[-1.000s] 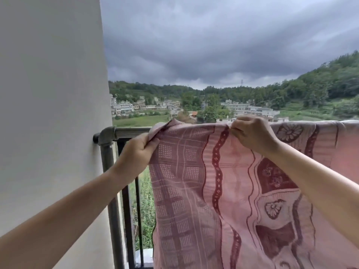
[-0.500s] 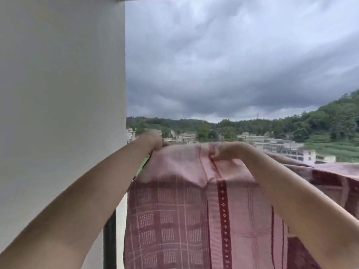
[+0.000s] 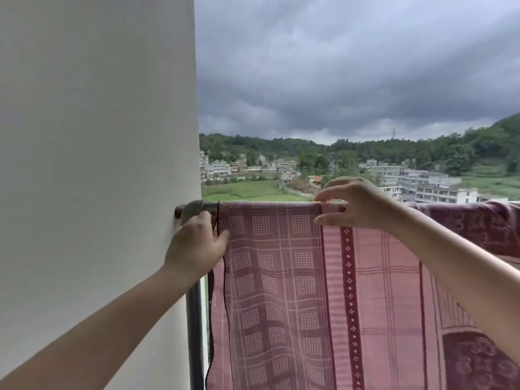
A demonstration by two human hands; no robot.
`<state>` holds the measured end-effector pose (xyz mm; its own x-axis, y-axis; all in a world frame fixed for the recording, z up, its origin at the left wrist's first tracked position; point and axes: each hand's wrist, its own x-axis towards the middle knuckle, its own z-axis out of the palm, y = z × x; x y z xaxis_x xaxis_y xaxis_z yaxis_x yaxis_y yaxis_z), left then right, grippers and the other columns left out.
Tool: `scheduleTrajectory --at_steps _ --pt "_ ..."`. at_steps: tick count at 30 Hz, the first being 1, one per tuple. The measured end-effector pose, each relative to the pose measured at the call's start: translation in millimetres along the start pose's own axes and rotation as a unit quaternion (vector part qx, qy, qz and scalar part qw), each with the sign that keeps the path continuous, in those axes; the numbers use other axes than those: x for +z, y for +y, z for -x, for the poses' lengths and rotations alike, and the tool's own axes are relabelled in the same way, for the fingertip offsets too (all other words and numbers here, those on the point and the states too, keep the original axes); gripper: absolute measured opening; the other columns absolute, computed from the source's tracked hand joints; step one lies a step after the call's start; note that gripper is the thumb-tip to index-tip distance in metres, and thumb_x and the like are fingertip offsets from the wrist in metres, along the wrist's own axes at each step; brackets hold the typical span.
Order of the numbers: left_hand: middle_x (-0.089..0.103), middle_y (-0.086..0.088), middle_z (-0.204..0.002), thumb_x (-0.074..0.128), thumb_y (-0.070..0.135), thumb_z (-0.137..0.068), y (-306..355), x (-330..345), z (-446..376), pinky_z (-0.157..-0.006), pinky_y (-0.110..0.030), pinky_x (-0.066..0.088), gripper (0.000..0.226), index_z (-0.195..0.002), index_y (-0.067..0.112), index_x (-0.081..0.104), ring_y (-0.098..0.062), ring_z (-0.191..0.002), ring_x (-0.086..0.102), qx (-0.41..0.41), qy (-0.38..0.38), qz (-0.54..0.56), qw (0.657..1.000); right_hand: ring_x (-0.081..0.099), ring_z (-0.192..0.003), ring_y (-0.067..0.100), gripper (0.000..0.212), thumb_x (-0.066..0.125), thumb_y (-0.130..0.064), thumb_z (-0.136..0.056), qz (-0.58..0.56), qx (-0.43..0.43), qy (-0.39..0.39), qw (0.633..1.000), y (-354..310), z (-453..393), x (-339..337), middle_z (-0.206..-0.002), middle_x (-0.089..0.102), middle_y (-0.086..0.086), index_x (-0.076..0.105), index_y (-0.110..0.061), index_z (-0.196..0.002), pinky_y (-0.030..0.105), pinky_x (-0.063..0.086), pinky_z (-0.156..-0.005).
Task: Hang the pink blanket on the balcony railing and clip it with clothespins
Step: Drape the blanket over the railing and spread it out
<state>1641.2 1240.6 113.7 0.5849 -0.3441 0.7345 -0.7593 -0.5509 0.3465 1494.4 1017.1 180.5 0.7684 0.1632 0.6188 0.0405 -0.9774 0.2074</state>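
Blanket (image 3: 309, 277) is being draped lengthwise along the railing (image 3: 197, 206), hanging downward; its left edge is being pinched by the left hand (image 3: 195, 246), while the right hand (image 3: 357, 205) is being held loosely spread at the top fold.

Overcast daylight, flat and diffuse, arriving from the open sky (image 3: 351, 66) at twelve to two o'clock. Heavy grey cloud, brightest in a pale band just above the hills (image 3: 422, 147) at about two o'clock. No glare, no hard shadows; only soft shading along the undersides of the forearms and in the folds of the pink blanket (image 3: 295, 277). Even, dull grey on the wall (image 3: 92, 164) at nine o'clock. Wide-angle bending toward the edges, verticals leaning. Overall slightly soft, compression smear on the distant buildings (image 3: 422, 181) and on the blanket print at five o'clock.
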Motion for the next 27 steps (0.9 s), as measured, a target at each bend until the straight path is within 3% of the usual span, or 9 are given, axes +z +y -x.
scheduleTrajectory --at_steps 4,10,12,14,16,18,22,24,27 --pt "0.065 -0.010 -0.082 0.050 0.024 -0.090 -6 14 19 -0.075 -0.036 0.047 0.025 -0.081 0.003 0.060 -0.030 -0.081 0.060 -0.075 -0.167 0.160 0.970 0.067 -0.079 0.029 0.030 0.074 -0.016 -0.069 0.082 -0.038 0.067 0.994 8 17 10 -0.089 0.070 0.015 0.068 -0.003 -0.095 0.042 0.059 -0.071" --pt "0.062 -0.021 -0.082 0.041 0.016 -0.094 -14 10 25 -0.075 -0.046 0.056 0.028 -0.069 0.018 0.054 -0.036 -0.075 0.062 -0.168 -0.058 0.354 0.918 0.068 -0.068 0.027 0.025 0.056 -0.019 -0.078 0.094 -0.091 0.162 0.978 13 31 22 -0.075 0.072 0.015 0.071 0.001 -0.081 0.026 0.053 -0.072" --pt "0.057 -0.017 -0.070 0.042 0.016 -0.093 -15 1 17 -0.065 -0.038 0.053 0.034 -0.060 0.020 0.048 -0.036 -0.066 0.057 -0.149 0.015 0.306 0.940 0.067 -0.067 0.027 0.029 0.051 -0.021 -0.081 0.100 -0.063 0.150 0.981 12 30 22 -0.072 0.072 0.012 0.072 -0.002 -0.079 0.032 0.056 -0.066" --pt "0.044 -0.002 -0.056 0.043 0.014 -0.093 -11 -11 2 -0.051 -0.030 0.033 0.039 -0.055 0.019 0.040 -0.020 -0.052 0.042 -0.139 0.074 0.244 0.957 0.063 -0.066 0.029 0.022 0.056 -0.020 -0.081 0.140 -0.027 0.150 0.978 8 24 15 -0.064 0.069 0.009 0.071 -0.005 -0.073 0.039 0.055 -0.067" --pt "0.042 0.001 -0.056 0.043 0.015 -0.093 -8 -24 -25 -0.054 -0.030 0.033 0.032 -0.061 0.011 0.046 -0.024 -0.060 0.043 -0.146 0.104 0.246 0.953 0.058 -0.063 0.029 0.027 0.061 -0.016 -0.082 0.182 0.059 0.148 0.970 2 4 5 -0.052 0.056 0.007 0.062 -0.004 -0.058 0.041 0.052 -0.068" --pt "0.058 -0.011 -0.069 0.042 0.015 -0.093 -7 -36 -58 -0.060 -0.034 0.042 0.026 -0.084 -0.002 0.059 -0.029 -0.076 0.054 -0.157 0.137 0.220 0.953 0.058 -0.065 0.029 0.036 0.052 -0.012 -0.088 0.190 0.150 0.128 0.962 -2 -32 -5 -0.051 0.046 0.005 0.048 -0.007 -0.052 0.036 0.047 -0.064" --pt "0.061 -0.032 -0.112 0.042 0.010 -0.091 1 -65 -131 -0.086 -0.040 0.046 0.030 -0.102 -0.012 0.059 -0.040 -0.106 0.057 -0.153 0.167 0.126 0.966 0.061 -0.090 0.036 0.021 0.042 0.000 -0.084 0.074 0.287 0.112 0.948 7 -113 -16 -0.092 0.066 0.025 0.062 0.004 -0.088 0.033 0.047 -0.070" --pt "0.059 -0.031 -0.116 0.044 0.008 -0.090 4 -70 -158 -0.092 -0.039 0.043 0.029 -0.104 -0.013 0.058 -0.040 -0.111 0.055 -0.141 0.169 0.067 0.973 0.059 -0.097 0.035 0.024 0.040 -0.003 -0.086 0.046 0.270 0.045 0.961 12 -132 -12 -0.104 0.063 0.025 0.059 0.006 -0.099 0.034 0.047 -0.077" --pt "0.059 -0.033 -0.114 0.047 0.006 -0.087 1 -49 -170 -0.092 -0.041 0.042 0.029 -0.106 -0.014 0.055 -0.042 -0.110 0.054 -0.145 0.102 0.006 0.984 0.056 -0.086 0.022 0.026 0.042 -0.023 -0.092 -0.061 0.222 -0.163 0.959 24 -127 22 -0.105 0.059 0.009 0.049 -0.006 -0.111 0.030 0.046 -0.079"
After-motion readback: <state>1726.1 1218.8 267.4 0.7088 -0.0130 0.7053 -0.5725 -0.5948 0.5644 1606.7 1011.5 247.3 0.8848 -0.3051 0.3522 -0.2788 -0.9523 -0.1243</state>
